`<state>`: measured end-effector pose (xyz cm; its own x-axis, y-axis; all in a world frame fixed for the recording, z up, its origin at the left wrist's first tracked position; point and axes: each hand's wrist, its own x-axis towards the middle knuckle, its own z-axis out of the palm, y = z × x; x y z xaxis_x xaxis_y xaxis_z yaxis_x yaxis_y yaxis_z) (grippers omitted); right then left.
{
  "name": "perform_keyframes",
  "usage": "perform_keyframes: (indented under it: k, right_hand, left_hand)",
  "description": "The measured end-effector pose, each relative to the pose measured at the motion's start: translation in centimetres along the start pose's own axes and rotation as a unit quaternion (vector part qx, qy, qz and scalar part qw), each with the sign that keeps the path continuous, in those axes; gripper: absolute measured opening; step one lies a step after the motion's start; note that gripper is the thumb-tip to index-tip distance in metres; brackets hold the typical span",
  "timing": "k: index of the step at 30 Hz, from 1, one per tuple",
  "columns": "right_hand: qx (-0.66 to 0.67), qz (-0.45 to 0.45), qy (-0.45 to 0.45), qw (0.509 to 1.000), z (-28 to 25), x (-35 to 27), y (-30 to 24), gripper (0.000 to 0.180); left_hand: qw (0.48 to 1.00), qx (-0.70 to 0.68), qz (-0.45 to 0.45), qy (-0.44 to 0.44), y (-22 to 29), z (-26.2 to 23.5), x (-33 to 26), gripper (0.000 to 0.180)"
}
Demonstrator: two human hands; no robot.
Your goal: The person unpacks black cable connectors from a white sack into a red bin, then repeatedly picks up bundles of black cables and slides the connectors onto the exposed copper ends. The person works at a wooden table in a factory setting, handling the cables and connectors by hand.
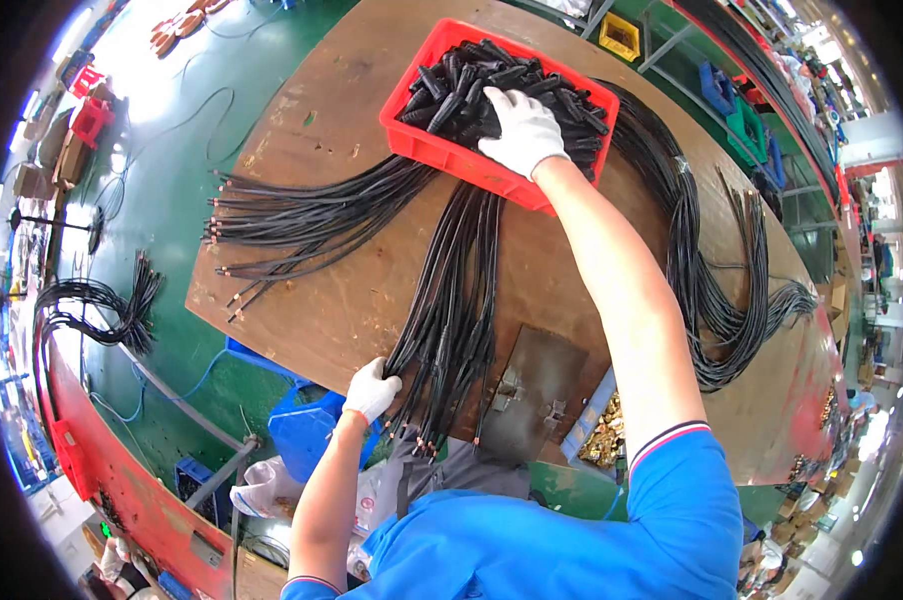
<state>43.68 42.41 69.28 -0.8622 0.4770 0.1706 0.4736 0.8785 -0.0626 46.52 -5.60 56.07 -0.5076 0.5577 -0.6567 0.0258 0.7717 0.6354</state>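
Observation:
My right hand, in a white glove, reaches into a red plastic bin at the far side of the table. Its fingers are stretched over a heap of black ribbed rubber sleeves, and nothing shows gripped in them. Near the table's front edge, my gloved left hand is curled around a black cable at the left side of the middle bundle of black cables. The bundle's bare copper ends point toward me. Some sleeves appear to sit on cables within this bundle.
A second cable bundle fans out to the left; a looped one lies on the right. A metal plate and a tray of brass parts are at the front edge. A blue stool stands below. More cables hang at far left.

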Motion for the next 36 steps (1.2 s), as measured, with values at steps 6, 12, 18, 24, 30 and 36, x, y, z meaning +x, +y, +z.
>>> perform_keyframes:
  k: [6, 12, 18, 24, 30, 36]
  right_hand:
    - [0.026, 0.057, 0.003, 0.998, 1.7, 0.6, 0.3, 0.062]
    - [0.187, 0.074, 0.116, 0.973, 0.3, 0.8, 5.1, 0.052]
    - [0.167, -0.044, -0.058, 0.983, -3.4, -3.7, 4.2, 0.047]
    - [0.061, -0.035, -0.208, 0.976, -1.3, -3.5, 2.9, 0.054]
    - [0.167, 0.030, -0.258, 0.951, -3.4, -2.6, 2.9, 0.067]
    - [0.136, 0.051, -0.206, 0.968, -5.4, -3.6, 1.1, 0.062]
  left_hand:
    - [1.000, 0.008, -0.024, -0.014, 1.8, -0.6, -0.3, 0.038]
    - [1.000, 0.011, 0.001, 0.011, 0.5, -0.1, -0.1, 0.037]
    - [0.998, -0.043, -0.044, -0.019, -0.8, 0.5, 0.7, 0.035]
    - [0.998, -0.054, -0.024, -0.020, -1.4, 0.7, 1.1, 0.035]
    - [0.997, -0.069, -0.027, -0.035, 0.3, -0.3, 0.7, 0.036]
    - [0.961, -0.218, -0.067, -0.156, 3.2, -5.3, -2.1, 0.033]
